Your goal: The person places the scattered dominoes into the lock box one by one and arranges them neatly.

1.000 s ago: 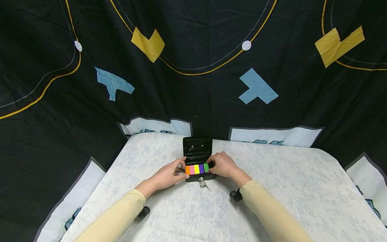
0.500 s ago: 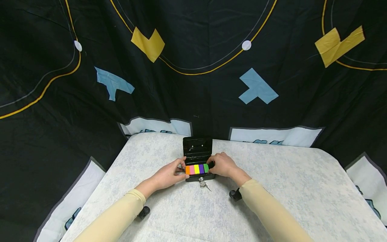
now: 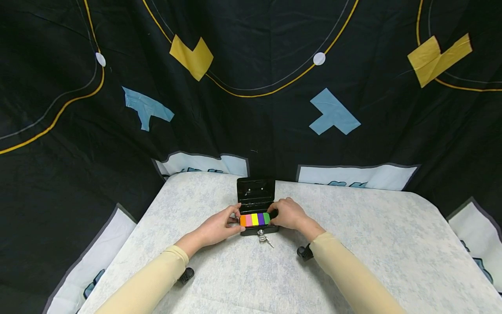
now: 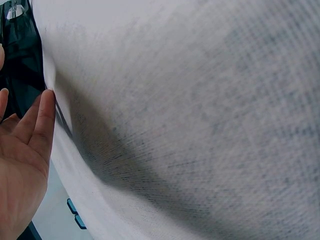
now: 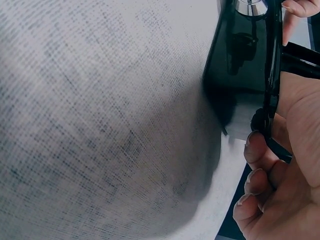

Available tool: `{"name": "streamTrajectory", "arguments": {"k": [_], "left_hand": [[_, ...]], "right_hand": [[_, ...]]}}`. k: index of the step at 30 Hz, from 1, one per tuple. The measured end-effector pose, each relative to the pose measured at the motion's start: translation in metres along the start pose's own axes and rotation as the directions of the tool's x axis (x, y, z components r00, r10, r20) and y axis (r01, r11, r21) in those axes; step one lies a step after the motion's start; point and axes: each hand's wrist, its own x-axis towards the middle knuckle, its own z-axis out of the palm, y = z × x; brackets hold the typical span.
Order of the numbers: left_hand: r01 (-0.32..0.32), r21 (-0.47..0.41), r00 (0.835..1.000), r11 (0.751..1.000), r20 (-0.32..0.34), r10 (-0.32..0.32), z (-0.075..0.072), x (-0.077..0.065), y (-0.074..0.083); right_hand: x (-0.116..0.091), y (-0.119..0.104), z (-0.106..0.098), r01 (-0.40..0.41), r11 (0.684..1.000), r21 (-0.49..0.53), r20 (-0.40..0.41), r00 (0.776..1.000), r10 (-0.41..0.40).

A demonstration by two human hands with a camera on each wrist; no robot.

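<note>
A small black cash box [image 3: 256,188] stands with its lid up on the table. A row of orange, pink, yellow, purple and green bars [image 3: 255,219] lies in it; what kind of thing they are is too small to tell. My left hand [image 3: 217,226] grips the box's left end, thumb at the front edge and index finger towards the back. At the other end my right hand [image 3: 291,214] holds the box beside the green bar, its fingers [image 5: 256,181] curled by the side wall. The right fingertips are partly hidden inside. A key [image 3: 268,241] hangs from the front lock [image 3: 261,233].
The table [image 3: 353,244] wears a pale, blue-mottled cloth. Behind it hangs a black curtain [image 3: 251,131] with yellow and blue tape. Black wrist cameras, left [image 3: 186,275] and right [image 3: 304,252], sit under the forearms.
</note>
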Motion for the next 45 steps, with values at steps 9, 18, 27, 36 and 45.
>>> {"name": "streamTrajectory", "arguments": {"k": [9,18,27,36,45], "left_hand": [[0.005,0.0,1.0,1.0,0.001,-0.005,0.0,0.001,0.0],[0.011,0.006,1.0,1.0,0.012,-0.011,0.0,0.001,0.0],[0.008,0.003,1.0,1.0,0.016,-0.008,0.001,0.001,0.0],[0.016,-0.006,1.0,1.0,0.021,-0.016,0.0,0.0,0.0],[0.023,0.004,1.0,1.0,0.013,-0.023,0.0,0.001,-0.001]], "right_hand": [[0.001,0.001,0.002,-0.005,1.0,0.002,0.002,1.0,0.005],[0.0,0.001,0.001,-0.004,1.0,0.013,-0.002,1.0,0.004],[-0.001,0.005,0.001,-0.005,0.999,0.046,-0.013,1.0,0.006],[-0.006,0.005,-0.008,0.038,0.992,0.118,-0.044,0.998,-0.034],[-0.013,0.005,-0.015,0.057,0.992,0.114,-0.095,0.994,-0.047]]}}
